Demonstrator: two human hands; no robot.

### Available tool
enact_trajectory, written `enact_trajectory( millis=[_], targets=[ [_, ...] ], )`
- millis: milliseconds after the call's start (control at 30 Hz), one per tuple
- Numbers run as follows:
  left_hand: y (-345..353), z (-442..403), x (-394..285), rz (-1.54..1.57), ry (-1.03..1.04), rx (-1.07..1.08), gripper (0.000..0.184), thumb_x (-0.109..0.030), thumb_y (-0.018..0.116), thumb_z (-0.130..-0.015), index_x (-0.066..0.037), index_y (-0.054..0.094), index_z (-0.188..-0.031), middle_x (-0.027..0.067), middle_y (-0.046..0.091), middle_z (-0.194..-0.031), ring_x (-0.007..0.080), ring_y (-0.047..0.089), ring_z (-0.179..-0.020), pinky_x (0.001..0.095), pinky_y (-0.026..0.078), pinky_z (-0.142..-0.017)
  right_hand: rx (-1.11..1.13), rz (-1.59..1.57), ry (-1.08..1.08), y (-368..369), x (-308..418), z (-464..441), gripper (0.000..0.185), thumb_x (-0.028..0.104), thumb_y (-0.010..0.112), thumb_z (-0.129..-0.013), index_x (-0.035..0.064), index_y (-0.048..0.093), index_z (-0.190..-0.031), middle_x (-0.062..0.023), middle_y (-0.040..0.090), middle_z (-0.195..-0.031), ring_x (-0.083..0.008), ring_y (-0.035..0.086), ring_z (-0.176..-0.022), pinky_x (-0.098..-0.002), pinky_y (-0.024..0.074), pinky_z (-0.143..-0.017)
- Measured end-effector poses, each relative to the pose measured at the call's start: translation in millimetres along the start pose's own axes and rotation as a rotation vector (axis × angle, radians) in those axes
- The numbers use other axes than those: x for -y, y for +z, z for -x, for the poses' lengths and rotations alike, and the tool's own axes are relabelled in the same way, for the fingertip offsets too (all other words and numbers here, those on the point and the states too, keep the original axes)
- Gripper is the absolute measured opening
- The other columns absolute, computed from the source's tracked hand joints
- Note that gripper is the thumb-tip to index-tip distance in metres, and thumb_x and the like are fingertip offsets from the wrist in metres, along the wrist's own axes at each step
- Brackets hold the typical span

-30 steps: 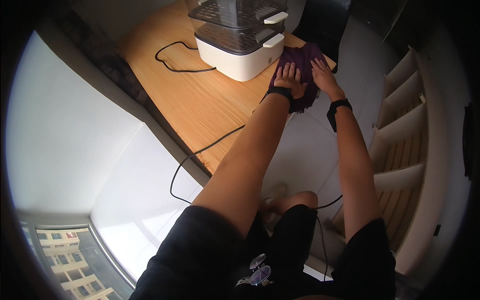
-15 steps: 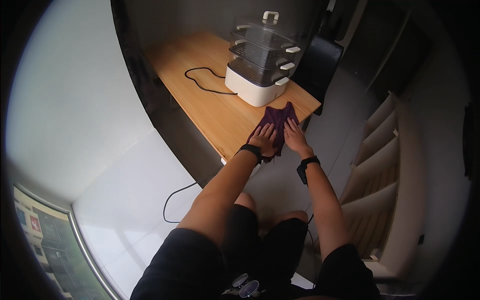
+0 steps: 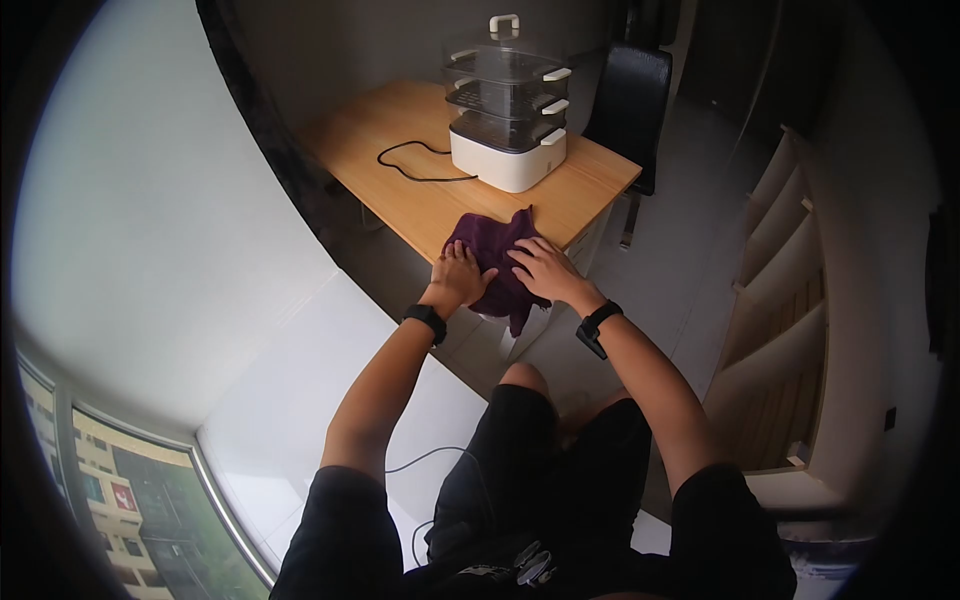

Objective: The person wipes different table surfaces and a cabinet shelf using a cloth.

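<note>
A dark purple cloth [image 3: 493, 250] lies rumpled on the near end of the wooden table [image 3: 400, 205], part of it hanging over the edge. My left hand [image 3: 461, 276] rests on the cloth's left side, fingers spread. On its right side my right hand [image 3: 545, 268] presses down with fingers apart. Behind the cloth stands a tiered steamer with a white base [image 3: 510, 168], dark see-through tiers and a white top handle. A black cord [image 3: 415, 180] loops on the table left of the steamer.
A black chair [image 3: 630, 110] stands behind the table's right side. Wooden shelving [image 3: 775, 310] runs along the right. A white surface [image 3: 300, 370] and a window [image 3: 140, 490] are at the left. Another cord [image 3: 425, 457] hangs near my legs.
Both hands and the cloth have moved left, to the table's near end. The cloth is more spread and rumpled, and my hands are farther apart. The view has shifted, showing more of the chair.
</note>
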State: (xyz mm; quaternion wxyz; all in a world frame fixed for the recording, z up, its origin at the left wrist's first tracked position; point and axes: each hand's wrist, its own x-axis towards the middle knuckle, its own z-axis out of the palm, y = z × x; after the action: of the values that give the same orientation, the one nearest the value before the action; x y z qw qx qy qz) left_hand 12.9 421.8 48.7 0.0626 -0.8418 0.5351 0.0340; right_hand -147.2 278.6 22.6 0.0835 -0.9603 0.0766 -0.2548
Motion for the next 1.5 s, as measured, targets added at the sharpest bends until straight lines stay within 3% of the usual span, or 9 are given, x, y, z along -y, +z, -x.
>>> enact_trajectory(
  millis=[167,367,533,800,933,1033,1233,1333,1500],
  targets=[
    [-5,-37,16,-0.041,-0.148,0.014,0.084,-0.064,0.028,-0.099,0.006,0.043,-0.143,0.0279,0.038,-0.15,0.0421,0.038,-0.139,0.0446,0.031,-0.114,-0.16,0.113,0.233,42,-45,-11,0.041,0.033,0.051,-0.099,0.0061,0.059,-0.128,-0.0175,0.048,-0.142,-0.0342,0.047,-0.131,-0.0433,0.0388,-0.108],
    [26,-88,48,0.103,-0.115,-0.052,0.085,-0.062,0.017,-0.1,0.004,0.02,-0.153,0.0285,0.01,-0.16,0.0433,0.007,-0.149,0.049,0.008,-0.121,-0.007,0.231,0.336,50,-69,-34,0.053,0.039,0.04,-0.101,0.0072,0.049,-0.142,-0.0176,0.04,-0.152,-0.0302,0.033,-0.143,-0.0533,0.0109,-0.12],
    [27,-104,61,0.141,-0.065,-0.074,0.083,-0.062,0.016,-0.1,0.002,0.019,-0.154,0.0252,0.01,-0.161,0.0382,0.003,-0.151,0.0468,0.005,-0.122,-0.02,0.201,0.462,58,-83,-56,0.052,0.037,0.037,-0.101,0.0096,0.047,-0.144,-0.0155,0.04,-0.153,-0.0278,0.03,-0.146,-0.051,0.0106,-0.121],
    [32,-125,69,0.238,-0.049,-0.248,0.074,-0.055,0.032,-0.1,-0.001,0.032,-0.15,0.02,0.019,-0.161,0.0332,0.014,-0.15,0.0419,0.012,-0.122,-0.038,0.201,0.477,47,-81,-62,0.051,0.03,0.05,-0.094,0.0079,0.051,-0.14,-0.016,0.046,-0.147,-0.0285,0.035,-0.142,-0.0501,0.0213,-0.119],
    [39,-127,70,0.266,0.014,-0.547,0.064,-0.045,0.045,-0.096,-0.003,0.041,-0.145,0.0184,0.032,-0.156,0.0345,0.024,-0.147,0.0424,0.019,-0.121,-0.314,0.314,0.147,41,-75,-62,0.049,0.027,0.054,-0.093,0.0078,0.053,-0.138,-0.0141,0.045,-0.147,-0.0288,0.039,-0.14,-0.0505,0.0256,-0.117],
    [42,-129,69,0.341,0.079,-0.531,0.062,-0.042,0.048,-0.095,-0.005,0.043,-0.144,0.0165,0.038,-0.153,0.0349,0.03,-0.144,0.043,0.023,-0.119,-0.127,0.145,-0.043,50,-83,-63,0.047,0.026,0.054,-0.094,0.0101,0.053,-0.138,-0.0122,0.047,-0.146,-0.0294,0.039,-0.139,-0.0495,0.0277,-0.116],
    [26,-113,56,0.218,-0.069,-0.599,0.047,-0.038,0.049,-0.094,-0.005,0.057,-0.127,0.0158,0.055,-0.131,0.0325,0.05,-0.122,0.0441,0.038,-0.105,-0.21,0.251,0.178,43,-74,-67,0.032,0.026,0.053,-0.096,0.0052,0.063,-0.119,-0.0137,0.062,-0.116,-0.0325,0.058,-0.108,-0.045,0.0473,-0.094],
    [19,-107,50,0.17,-0.197,-0.622,0.039,-0.038,0.049,-0.094,-0.004,0.066,-0.101,0.0155,0.064,-0.107,0.031,0.057,-0.106,0.0441,0.044,-0.09,-0.239,0.359,0.193,41,-69,-66,0.029,0.027,0.053,-0.096,0.0042,0.065,-0.11,-0.0157,0.063,-0.108,-0.0334,0.058,-0.102,-0.0457,0.0477,-0.089],
    [18,-106,50,0.108,-0.121,-0.617,0.037,-0.036,0.047,-0.095,-0.004,0.065,-0.103,0.015,0.063,-0.106,0.0305,0.057,-0.106,0.0426,0.043,-0.093,-0.249,0.392,0.21,45,-67,-63,0.03,0.031,0.053,-0.095,0.0041,0.065,-0.1,-0.0153,0.063,-0.104,-0.0325,0.056,-0.102,-0.0465,0.046,-0.089]
  ],
)
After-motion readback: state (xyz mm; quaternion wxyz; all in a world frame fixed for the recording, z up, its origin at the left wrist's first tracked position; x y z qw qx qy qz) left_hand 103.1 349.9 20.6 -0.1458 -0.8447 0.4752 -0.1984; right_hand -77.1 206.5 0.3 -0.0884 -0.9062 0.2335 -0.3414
